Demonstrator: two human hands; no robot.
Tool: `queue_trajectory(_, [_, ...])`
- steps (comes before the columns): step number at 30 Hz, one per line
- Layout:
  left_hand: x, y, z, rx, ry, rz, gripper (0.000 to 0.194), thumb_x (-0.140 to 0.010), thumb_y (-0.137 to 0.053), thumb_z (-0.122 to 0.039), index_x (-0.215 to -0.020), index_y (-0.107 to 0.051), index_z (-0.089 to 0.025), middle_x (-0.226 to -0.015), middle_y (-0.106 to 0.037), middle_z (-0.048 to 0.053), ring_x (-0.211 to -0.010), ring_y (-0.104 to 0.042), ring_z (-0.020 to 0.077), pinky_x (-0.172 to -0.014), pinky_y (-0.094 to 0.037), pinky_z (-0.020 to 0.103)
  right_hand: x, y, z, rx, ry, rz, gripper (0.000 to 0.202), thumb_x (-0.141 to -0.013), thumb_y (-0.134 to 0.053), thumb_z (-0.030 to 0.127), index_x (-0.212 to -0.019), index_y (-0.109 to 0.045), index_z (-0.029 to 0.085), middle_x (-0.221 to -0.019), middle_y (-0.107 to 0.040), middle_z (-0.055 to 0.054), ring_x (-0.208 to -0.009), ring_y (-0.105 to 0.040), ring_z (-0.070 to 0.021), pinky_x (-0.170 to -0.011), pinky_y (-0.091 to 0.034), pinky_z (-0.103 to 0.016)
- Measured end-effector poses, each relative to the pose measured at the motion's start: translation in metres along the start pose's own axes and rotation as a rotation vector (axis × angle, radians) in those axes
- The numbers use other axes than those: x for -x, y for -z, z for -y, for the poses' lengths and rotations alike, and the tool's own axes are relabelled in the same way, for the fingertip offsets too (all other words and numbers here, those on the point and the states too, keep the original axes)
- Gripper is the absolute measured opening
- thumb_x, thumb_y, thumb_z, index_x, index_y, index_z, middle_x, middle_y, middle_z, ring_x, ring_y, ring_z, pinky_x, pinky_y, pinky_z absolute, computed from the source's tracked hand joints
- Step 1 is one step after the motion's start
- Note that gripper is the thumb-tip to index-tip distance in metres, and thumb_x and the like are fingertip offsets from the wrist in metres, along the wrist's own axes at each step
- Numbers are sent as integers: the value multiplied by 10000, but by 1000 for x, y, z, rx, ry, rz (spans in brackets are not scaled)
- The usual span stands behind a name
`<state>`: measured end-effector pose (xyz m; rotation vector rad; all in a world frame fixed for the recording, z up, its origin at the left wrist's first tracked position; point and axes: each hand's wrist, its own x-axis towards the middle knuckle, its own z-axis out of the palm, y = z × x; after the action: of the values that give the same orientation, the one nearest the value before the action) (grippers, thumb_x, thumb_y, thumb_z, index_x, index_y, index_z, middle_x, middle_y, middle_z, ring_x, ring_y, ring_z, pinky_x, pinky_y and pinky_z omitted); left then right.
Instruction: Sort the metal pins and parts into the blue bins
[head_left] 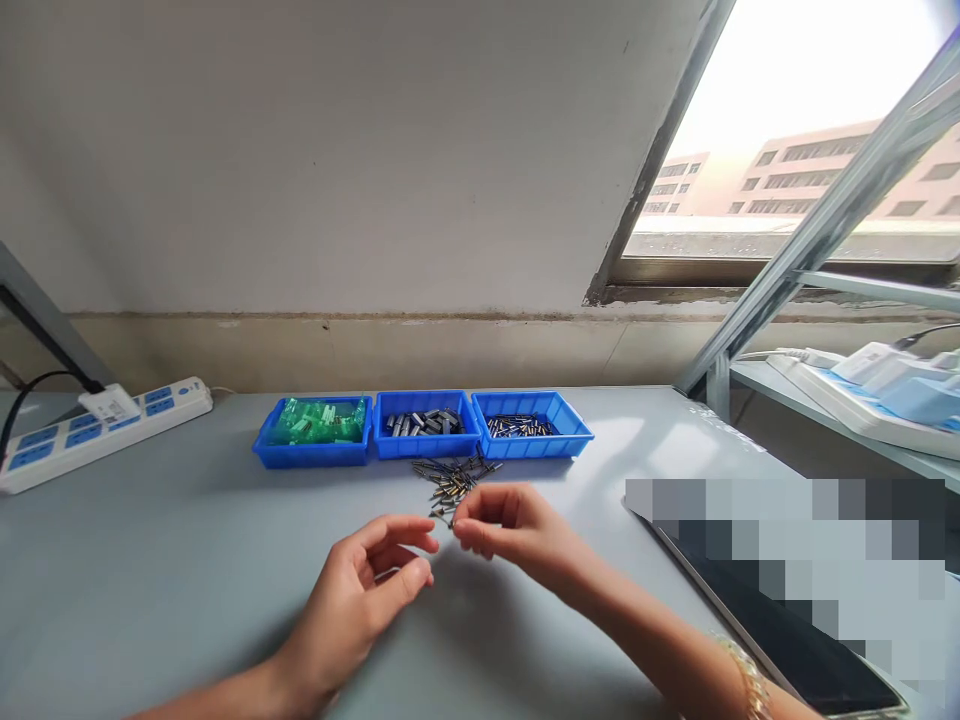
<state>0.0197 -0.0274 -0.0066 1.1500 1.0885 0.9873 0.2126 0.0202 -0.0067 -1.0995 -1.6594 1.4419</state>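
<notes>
My right hand (506, 525) is closed in a pinch at the near edge of a pile of small metal pins (450, 482). A thin metal piece shows at its fingertips, too small to make out fully. To the left, my left hand (371, 580) has its thumb and fingers apart, with nothing between them. Behind the pile stand three blue bins. The left bin (311, 458) has a green plastic bag (315, 422) of small parts in it, the middle bin (427, 448) grey metal pieces (424, 423), and the right bin (574, 432) small thin metal parts (520, 427).
A white power strip (169, 400) with a plug lies at the left. On the right is a dark flat device (780, 620), partly blurred out. A metal frame (780, 275) and a shelf with another power strip (862, 400) stand beyond it. A wall closes off the table's back.
</notes>
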Motion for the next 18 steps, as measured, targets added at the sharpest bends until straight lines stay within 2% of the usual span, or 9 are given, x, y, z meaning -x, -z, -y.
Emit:
queue_trajectory(3, [-1, -3, -4, 33, -20, 56, 129, -741, -696, -266, -850, -704, -197, -817, -718, 29, -830, -637, 197, -793, -473, 292, 6, -14, 3, -299, -82, 129, 308, -647, -769, 412, -688, -644, 134, -578, -600, 15, -530, -508, -79, -559, -421, -235])
queue_trajectory(8, [-1, -8, -7, 102, -107, 61, 65, -727, -722, -239, -683, -702, -195, -732, -650, -12, -722, -618, 146, -717, -481, 239, 10, -21, -2, -425, -108, 184, 305, -610, -815, 369, -709, -668, 121, -608, -637, -2, -565, -544, -83, -579, -417, -227])
queue_trajectory(11, [0, -9, -9, 109, -121, 78, 67, -720, -725, -246, -684, -697, -196, -784, -635, -10, -731, -616, 140, -697, -492, 225, 9, -20, -3, -374, -86, 160, 296, -590, -826, 352, -678, -663, 122, -591, -633, 6, -544, -534, -78, -562, -421, -220])
queue_trajectory(14, [0, -7, -9, 36, -122, 26, 73, -720, -719, -253, -703, -687, -190, -786, -652, 3, -760, -622, 156, -721, -497, 234, 10, -20, 1, -297, -67, 103, 295, -616, -801, 376, -654, -649, 126, -614, -638, -5, -551, -542, -87, -554, -438, -225])
queue_trajectory(18, [1, -5, -7, -56, -58, -58, 89, -751, -688, -276, -748, -666, -191, -702, -660, -3, -701, -628, 159, -697, -505, 248, 12, -20, 6, -284, 8, -20, 258, -678, -750, 375, -787, -679, 152, -653, -640, 1, -585, -563, -96, -586, -465, -236])
